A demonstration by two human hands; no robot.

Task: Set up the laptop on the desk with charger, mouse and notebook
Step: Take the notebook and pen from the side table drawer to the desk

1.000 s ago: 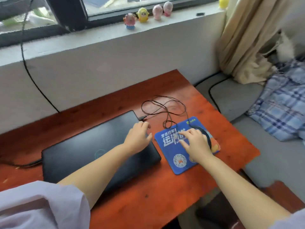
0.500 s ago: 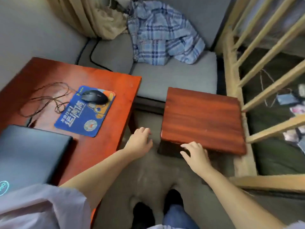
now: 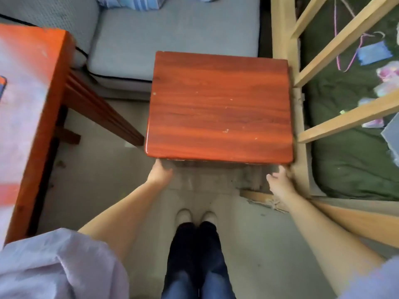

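Landmark: the small red-brown wooden stool point(image 3: 220, 104), seen from above, its top square with rounded corners.
Left hand point(image 3: 160, 172): at the near left corner of the stool, fingers going under the near edge; whether they close on the wood I cannot tell.
Right hand point(image 3: 278, 180): at the near right corner of the stool, fingers spread and bent, thumb apart; it seems not closed on anything, but contact with the edge is not clear.
Key relation: the stool lies straight ahead of both hands, its near edge running left to right between them. Both hands are about equally near, so I judge a two-hand pull or lift toward the person's feet.
Desk point(image 3: 32, 117): left of the stool, same red wood, only its right end in view, blurred. A blue corner at its far left edge may be the mouse pad.
Task things: laptop, charger, mouse and notebook are not visible now.
Stool surface: glossy varnish, grain lines left to right, small pale chips.
Around the stool: grey cushion point(image 3: 172, 39) behind it, pale wooden frame point(image 3: 298, 130) touching or just beside its right side, dull concrete floor point(image 3: 97, 180) in front.
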